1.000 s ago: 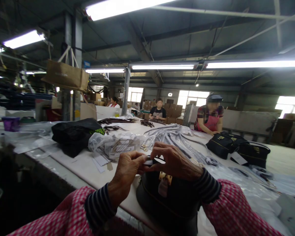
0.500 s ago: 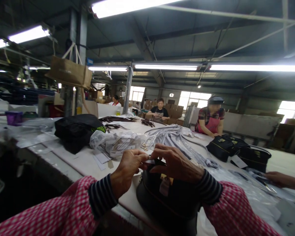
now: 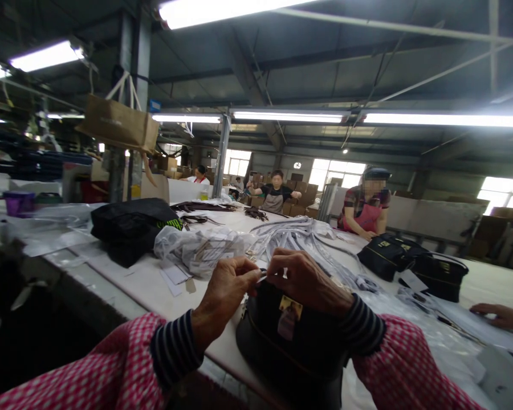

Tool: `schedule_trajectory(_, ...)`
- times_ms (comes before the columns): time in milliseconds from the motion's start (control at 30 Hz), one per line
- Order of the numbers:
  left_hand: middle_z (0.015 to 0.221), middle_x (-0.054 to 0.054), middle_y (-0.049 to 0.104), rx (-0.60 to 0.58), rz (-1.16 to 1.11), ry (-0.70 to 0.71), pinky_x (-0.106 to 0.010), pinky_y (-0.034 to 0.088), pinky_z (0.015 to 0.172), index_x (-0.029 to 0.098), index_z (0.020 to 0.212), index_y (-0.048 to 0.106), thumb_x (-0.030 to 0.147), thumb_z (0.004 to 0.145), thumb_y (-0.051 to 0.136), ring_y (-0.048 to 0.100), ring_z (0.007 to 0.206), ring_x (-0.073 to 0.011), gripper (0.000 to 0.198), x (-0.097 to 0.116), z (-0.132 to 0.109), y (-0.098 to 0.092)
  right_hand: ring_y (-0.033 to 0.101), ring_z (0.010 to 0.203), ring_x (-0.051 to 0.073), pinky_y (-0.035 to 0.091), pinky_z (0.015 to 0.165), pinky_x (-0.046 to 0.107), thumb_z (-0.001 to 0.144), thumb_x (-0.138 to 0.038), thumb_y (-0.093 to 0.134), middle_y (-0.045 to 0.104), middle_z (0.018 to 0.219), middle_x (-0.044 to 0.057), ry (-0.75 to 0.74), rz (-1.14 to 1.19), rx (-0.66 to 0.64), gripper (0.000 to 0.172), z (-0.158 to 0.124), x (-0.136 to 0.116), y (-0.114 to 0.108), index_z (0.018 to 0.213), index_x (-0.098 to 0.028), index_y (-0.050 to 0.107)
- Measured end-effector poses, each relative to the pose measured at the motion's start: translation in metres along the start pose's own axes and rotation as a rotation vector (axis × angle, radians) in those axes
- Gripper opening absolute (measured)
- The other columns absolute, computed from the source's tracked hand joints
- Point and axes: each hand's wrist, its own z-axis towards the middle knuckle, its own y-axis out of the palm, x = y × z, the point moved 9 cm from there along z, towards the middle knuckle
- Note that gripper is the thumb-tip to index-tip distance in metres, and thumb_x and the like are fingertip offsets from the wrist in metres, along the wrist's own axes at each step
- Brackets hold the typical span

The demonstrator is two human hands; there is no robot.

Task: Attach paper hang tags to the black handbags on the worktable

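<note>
Head view: my left fingers (image 3: 248,276) and right fingers (image 3: 279,262) pinch thin strip (image 3: 263,274) above black bag (image 3: 288,356); bench (image 3: 149,291) support likely frees both.

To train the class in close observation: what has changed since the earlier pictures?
The right hand has narrowed the gap between its thumb and fingers. A co-worker's hand has come into view at right. The far person in the gray apron has spread both arms. Unchanged: the left hand pinches a thin strip above the black bag.
</note>
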Motion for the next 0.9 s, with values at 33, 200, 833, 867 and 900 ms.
schedule_trajectory(33, 0.062, -0.001, 0.063, 0.000, 0.008, 0.026, -0.021, 0.033, 0.048, 0.015, 0.068, 0.067, 0.025, 0.070, 0.065, 0.056, 0.055, -0.0126, 0.010, 0.002, -0.001, 0.000, 0.056, 0.069, 0.011, 0.040, 0.065, 0.024, 0.080, -0.009, 0.070, 0.061, 0.081, 0.000, 0.013, 0.009, 0.006, 0.009, 0.001, 0.001, 0.000, 0.077, -0.017, 0.067)
schedule_trajectory(200, 0.066, -0.002, 0.065, -0.039, 0.049, 0.147, -0.024, 0.042, 0.056, 0.015, 0.072, 0.069, 0.026, 0.075, 0.063, 0.059, 0.060, -0.0147, 0.013, 0.008, -0.003, 0.000, 0.054, 0.068, 0.012, 0.039, 0.063, 0.024, 0.079, -0.016, 0.073, 0.062, 0.074, 0.000, 0.121, 0.080, -0.019, 0.007, 0.004, 0.008, -0.002, 0.075, -0.015, 0.068)
schedule_trajectory(833, 0.083, -0.004, 0.072, -0.137, 0.292, 0.285, -0.025, 0.043, 0.061, 0.020, 0.086, 0.073, 0.031, 0.082, 0.066, 0.062, 0.074, -0.0182, 0.014, 0.018, -0.007, -0.001, 0.058, 0.068, 0.014, 0.044, 0.063, 0.024, 0.064, -0.026, 0.083, 0.066, 0.069, 0.000, 0.222, 0.625, -0.092, 0.015, 0.019, 0.039, 0.015, 0.073, -0.015, 0.077)
schedule_trajectory(867, 0.082, -0.004, 0.072, -0.128, 0.294, 0.296, -0.025, 0.042, 0.061, 0.020, 0.084, 0.073, 0.031, 0.083, 0.064, 0.062, 0.073, -0.0180, 0.014, 0.019, -0.006, 0.000, 0.058, 0.068, 0.014, 0.044, 0.063, 0.024, 0.064, -0.025, 0.083, 0.066, 0.068, 0.000, 0.221, 0.629, -0.089, 0.014, 0.019, 0.039, 0.016, 0.072, -0.015, 0.077)
schedule_trajectory(900, 0.080, -0.003, 0.072, -0.127, 0.296, 0.308, -0.025, 0.042, 0.061, 0.020, 0.084, 0.073, 0.030, 0.083, 0.063, 0.061, 0.073, -0.0179, 0.014, 0.020, -0.005, 0.001, 0.058, 0.068, 0.014, 0.044, 0.064, 0.024, 0.064, -0.025, 0.083, 0.066, 0.068, 0.000, 0.218, 0.634, -0.085, 0.014, 0.020, 0.038, 0.016, 0.071, -0.015, 0.077)
